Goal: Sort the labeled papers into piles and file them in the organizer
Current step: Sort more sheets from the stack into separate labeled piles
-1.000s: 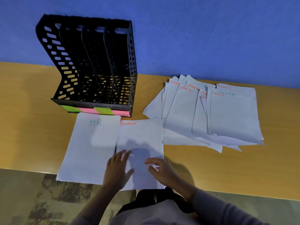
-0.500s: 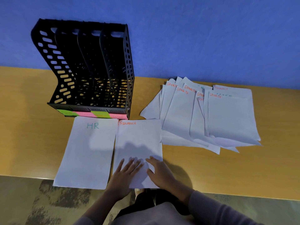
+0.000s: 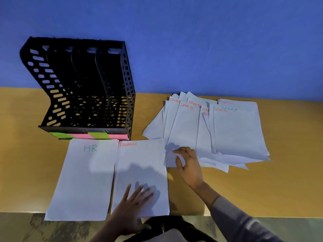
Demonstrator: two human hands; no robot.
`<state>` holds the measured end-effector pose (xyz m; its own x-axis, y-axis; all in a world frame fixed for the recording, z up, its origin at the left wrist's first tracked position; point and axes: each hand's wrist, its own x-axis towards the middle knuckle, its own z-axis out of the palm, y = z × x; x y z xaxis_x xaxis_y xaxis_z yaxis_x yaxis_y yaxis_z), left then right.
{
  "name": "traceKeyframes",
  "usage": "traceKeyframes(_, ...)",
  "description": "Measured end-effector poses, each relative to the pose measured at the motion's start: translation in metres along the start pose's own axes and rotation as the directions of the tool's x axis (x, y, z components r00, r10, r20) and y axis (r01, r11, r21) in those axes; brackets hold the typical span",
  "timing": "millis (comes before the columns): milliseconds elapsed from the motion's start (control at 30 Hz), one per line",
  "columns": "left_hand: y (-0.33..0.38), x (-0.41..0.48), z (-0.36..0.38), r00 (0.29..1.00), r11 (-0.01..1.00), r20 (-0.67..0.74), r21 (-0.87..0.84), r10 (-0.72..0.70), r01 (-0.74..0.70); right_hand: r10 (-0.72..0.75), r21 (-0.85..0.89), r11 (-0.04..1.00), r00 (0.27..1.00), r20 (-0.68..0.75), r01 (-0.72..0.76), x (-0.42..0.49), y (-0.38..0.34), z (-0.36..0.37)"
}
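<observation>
Our left grip (image 3: 134,201) lies flat on the FINANCE sheet (image 3: 141,163); our right grip (image 3: 190,165) pinches a near corner of the fanned papers (image 3: 237,133). The organizer (image 3: 83,88) stands beyond the HR sheet (image 3: 83,175).

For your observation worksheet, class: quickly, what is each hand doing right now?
Left hand: open, flat on the FINANCE sheet.
Right hand: at the fanned pile's edge; grip cannot be told.

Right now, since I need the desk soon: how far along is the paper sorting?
Early. Done: two piles started, an HR sheet and a FINANCE sheet, in front of the black organizer, whose slots look empty. In hand: the left hand rests flat on the FINANCE sheet; the right hand is at the fanned unsorted papers; a grip is unclear. Left: nearly all sorting, all filing.
</observation>
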<state>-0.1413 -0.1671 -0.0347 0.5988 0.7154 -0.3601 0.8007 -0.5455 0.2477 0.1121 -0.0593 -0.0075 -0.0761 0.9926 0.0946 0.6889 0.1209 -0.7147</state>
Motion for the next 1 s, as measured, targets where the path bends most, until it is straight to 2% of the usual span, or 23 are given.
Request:
traceKeyframes(67, 0.001, 0.002, -0.004, 1.0, 1.0, -0.009, -0.001, -0.016, 0.016, 0.049, -0.018, 0.999, 0.996, -0.075, -0.051, 0.005, 0.011, -0.003)
traceKeyframes(133, 0.001, 0.004, -0.01, 0.997, 0.998, -0.05, -0.031, -0.054, 0.053, 0.107, -0.054, 0.992, 0.991, -0.083, -0.112, 0.009, 0.022, -0.006)
traceKeyframes(200, -0.002, 0.007, -0.013, 0.992, 0.989, -0.088, -0.126, -0.093, 0.082, 0.129, -0.125, 0.984, 0.992, 0.005, -0.127, 0.011, 0.034, -0.008)
traceKeyframes(267, -0.007, 0.01, -0.014, 0.982, 0.97, -0.12, -0.213, -0.145, 0.117, 0.146, -0.182, 0.976, 0.977, 0.159, -0.116, 0.01, 0.043, -0.008)
traceKeyframes(367, -0.011, 0.018, -0.016, 0.971, 0.959, -0.148, -0.241, -0.187, 0.148, 0.189, -0.289, 0.953, 0.922, 0.337, -0.089, 0.007, 0.052, -0.008)
traceKeyframes(500, -0.014, 0.029, -0.022, 0.967, 0.954, -0.161, -0.259, -0.196, 0.15, 0.225, -0.385, 0.921, 0.892, 0.391, -0.064, 0.003, 0.055, -0.011)
traceKeyframes(767, -0.013, 0.055, -0.023, 0.958, 0.94, -0.185, -0.305, -0.218, 0.155, 0.192, -0.314, 0.943, 0.95, 0.248, -0.109, -0.007, 0.06, -0.024)
traceKeyframes(933, -0.003, 0.076, -0.03, 0.937, 0.853, -0.179, -0.49, -0.301, 0.181, 0.009, -0.217, 0.976, 0.998, 0.065, 0.005, -0.017, 0.054, -0.032)
traceKeyframes(1000, 0.0, 0.083, -0.03, 0.929, 0.844, -0.153, -0.486, -0.336, 0.225, -0.08, -0.193, 0.978, 0.997, -0.009, 0.077, -0.021, 0.051, -0.037)
